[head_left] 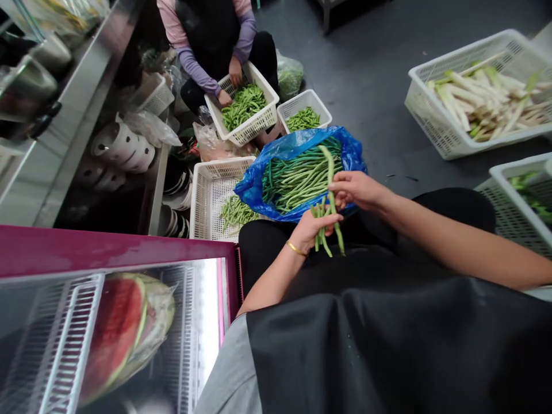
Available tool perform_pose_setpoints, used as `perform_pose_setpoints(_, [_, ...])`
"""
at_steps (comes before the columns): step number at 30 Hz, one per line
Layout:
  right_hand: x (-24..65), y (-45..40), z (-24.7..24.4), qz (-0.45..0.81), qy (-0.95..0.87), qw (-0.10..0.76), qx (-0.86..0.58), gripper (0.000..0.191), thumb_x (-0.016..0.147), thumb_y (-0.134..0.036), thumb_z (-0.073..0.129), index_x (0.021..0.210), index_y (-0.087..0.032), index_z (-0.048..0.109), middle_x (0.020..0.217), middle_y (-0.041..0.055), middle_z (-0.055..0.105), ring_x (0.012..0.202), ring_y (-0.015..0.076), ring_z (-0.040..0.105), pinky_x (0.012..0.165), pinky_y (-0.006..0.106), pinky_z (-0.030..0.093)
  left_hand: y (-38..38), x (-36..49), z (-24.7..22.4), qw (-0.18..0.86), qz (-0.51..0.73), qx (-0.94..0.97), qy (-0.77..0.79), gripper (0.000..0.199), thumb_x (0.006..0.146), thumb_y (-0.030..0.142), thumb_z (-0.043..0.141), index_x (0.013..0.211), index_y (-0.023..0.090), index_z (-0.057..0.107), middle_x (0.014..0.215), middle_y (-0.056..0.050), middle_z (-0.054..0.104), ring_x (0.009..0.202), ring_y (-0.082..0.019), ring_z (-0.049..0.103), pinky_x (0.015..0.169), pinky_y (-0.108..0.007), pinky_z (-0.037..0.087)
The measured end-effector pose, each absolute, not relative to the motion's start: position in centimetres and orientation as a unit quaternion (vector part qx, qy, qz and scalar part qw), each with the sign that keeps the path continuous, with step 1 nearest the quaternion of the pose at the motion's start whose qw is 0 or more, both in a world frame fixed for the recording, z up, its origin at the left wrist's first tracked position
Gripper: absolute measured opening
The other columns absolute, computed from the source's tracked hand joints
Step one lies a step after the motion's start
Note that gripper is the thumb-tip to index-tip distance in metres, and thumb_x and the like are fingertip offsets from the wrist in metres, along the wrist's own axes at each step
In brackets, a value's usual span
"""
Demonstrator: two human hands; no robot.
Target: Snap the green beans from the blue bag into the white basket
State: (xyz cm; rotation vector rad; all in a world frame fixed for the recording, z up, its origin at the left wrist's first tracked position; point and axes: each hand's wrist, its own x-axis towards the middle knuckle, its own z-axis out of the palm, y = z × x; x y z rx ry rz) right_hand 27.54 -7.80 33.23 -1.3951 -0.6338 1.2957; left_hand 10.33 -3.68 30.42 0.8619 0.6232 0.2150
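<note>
My left hand (311,229) is closed around a small bunch of green beans (321,237), their ends poking out above and below the fingers. A longer, paler green bean (330,167) stands upright between my hands, and my right hand (354,188) pinches it with thumb and fingers. Just beyond both hands lies an open blue plastic bag (254,183) full of long green beans (302,178). To its left, a white basket (202,195) holds short bean pieces (237,213), partly hidden by the bag and my knee.
Ahead, a co-worker (211,40) handles beans in a white basket (259,123); a smaller basket (321,106) stands beside it. On the right are a basket (448,146) of pale stalks and another basket (509,213). A glass-topped fridge (129,247) with cut watermelon borders my left side.
</note>
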Motion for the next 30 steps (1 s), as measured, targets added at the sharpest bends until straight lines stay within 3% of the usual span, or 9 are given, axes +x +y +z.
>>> perform_pose_setpoints(3, [26.1, -7.7, 33.6, 0.403, -0.395, 0.504, -0.654, 0.029, 0.072, -0.046, 0.069, 0.081, -0.019, 0.061, 0.062, 0.0019, 0.063, 0.051, 0.0133, 0.055, 0.047, 0.025, 0.042, -3.3, 11.2, 30.7, 0.822, 0.196, 0.413, 0.341, 0.041, 0.055, 0.03, 0.083, 0.084, 0.014, 0.059, 0.061, 0.004, 0.057, 0.045, -0.004, 0.043, 0.043, -0.02, 0.03])
perform_pose_setpoints(5, [25.7, -8.7, 33.3, 0.31, -0.5, 0.42, -0.691, 0.029, 0.076, -0.047, 0.064, 0.084, -0.02, 0.065, 0.071, 0.0035, 0.067, 0.059, 0.0148, 0.058, 0.052, 0.025, 0.041, -2.6, 11.1, 30.5, 0.806, 0.264, 0.376, 0.373, 0.042, 0.055, 0.031, 0.082, 0.086, 0.015, 0.058, 0.066, 0.003, 0.059, 0.048, -0.004, 0.045, 0.044, -0.019, 0.032])
perform_pose_setpoints(9, [24.8, -11.2, 31.5, 0.312, -0.624, 0.254, -0.67, 0.035, 0.087, -0.042, 0.049, 0.063, -0.02, 0.062, 0.058, 0.0016, 0.062, 0.053, 0.0139, 0.054, 0.052, 0.025, 0.037, -1.3, 10.5, 29.5, 0.805, 0.325, 0.314, 0.384, 0.04, 0.057, 0.027, 0.081, 0.086, 0.015, 0.057, 0.07, 0.001, 0.061, 0.049, -0.004, 0.046, 0.045, -0.018, 0.033])
perform_pose_setpoints(14, [23.2, -13.7, 32.7, 0.217, -0.669, 0.381, -0.6, 0.031, 0.091, -0.036, 0.044, 0.081, -0.02, 0.068, 0.075, 0.0076, 0.069, 0.067, 0.0171, 0.061, 0.065, 0.028, 0.044, -1.1, 10.7, 28.5, 0.838, 0.299, 0.249, 0.382, 0.032, 0.063, 0.03, 0.08, 0.073, 0.012, 0.055, 0.059, 0.003, 0.053, 0.047, -0.002, 0.043, 0.044, -0.017, 0.033])
perform_pose_setpoints(17, [24.4, -14.9, 33.9, 0.286, -0.713, 0.355, -0.532, 0.029, 0.09, -0.041, 0.049, 0.096, -0.024, 0.072, 0.085, 0.0073, 0.071, 0.076, 0.0177, 0.064, 0.07, 0.028, 0.046, -1.3, 10.0, 28.6, 0.85, 0.249, 0.28, 0.369, 0.035, 0.061, 0.033, 0.081, 0.076, 0.012, 0.056, 0.059, 0.004, 0.053, 0.044, -0.002, 0.041, 0.041, -0.017, 0.031])
perform_pose_setpoints(20, [27.1, -14.4, 32.9, 0.452, -0.65, 0.274, -0.546, 0.035, 0.085, -0.052, 0.054, 0.092, -0.023, 0.073, 0.079, 0.0048, 0.07, 0.067, 0.0176, 0.064, 0.061, 0.028, 0.047, -1.6, 8.9, 29.4, 0.855, 0.149, 0.387, 0.311, 0.042, 0.059, 0.038, 0.081, 0.086, 0.014, 0.06, 0.061, 0.003, 0.056, 0.041, -0.004, 0.042, 0.037, -0.018, 0.029])
perform_pose_setpoints(23, [29.1, -11.9, 31.2, 0.576, -0.444, 0.357, -0.587, 0.051, 0.083, -0.063, 0.046, 0.096, -0.018, 0.068, 0.065, 0.0043, 0.065, 0.047, 0.0135, 0.053, 0.046, 0.026, 0.04, -2.2, 8.4, 29.9, 0.842, 0.048, 0.463, 0.275, 0.043, 0.057, 0.042, 0.081, 0.082, 0.013, 0.06, 0.056, 0.003, 0.054, 0.039, -0.005, 0.043, 0.036, -0.02, 0.028])
perform_pose_setpoints(27, [27.4, -9.2, 32.3, 0.498, -0.326, 0.555, -0.582, 0.038, 0.075, -0.057, 0.06, 0.082, -0.02, 0.059, 0.052, -0.0033, 0.048, 0.041, 0.0089, 0.037, 0.042, 0.024, 0.031, -2.4, 8.6, 29.2, 0.853, 0.03, 0.405, 0.329, 0.039, 0.055, 0.037, 0.08, 0.069, 0.015, 0.051, 0.05, 0.005, 0.047, 0.038, -0.005, 0.041, 0.036, -0.02, 0.027])
perform_pose_setpoints(30, [25.1, -9.9, 33.8, 0.405, -0.412, 0.541, -0.611, 0.03, 0.078, -0.048, 0.063, 0.069, -0.02, 0.055, 0.053, -0.0022, 0.05, 0.048, 0.01, 0.044, 0.049, 0.025, 0.037, -1.8, 8.6, 28.4, 0.861, 0.078, 0.301, 0.402, 0.04, 0.059, 0.036, 0.075, 0.062, 0.018, 0.039, 0.047, 0.008, 0.037, 0.036, -0.003, 0.034, 0.035, -0.019, 0.022])
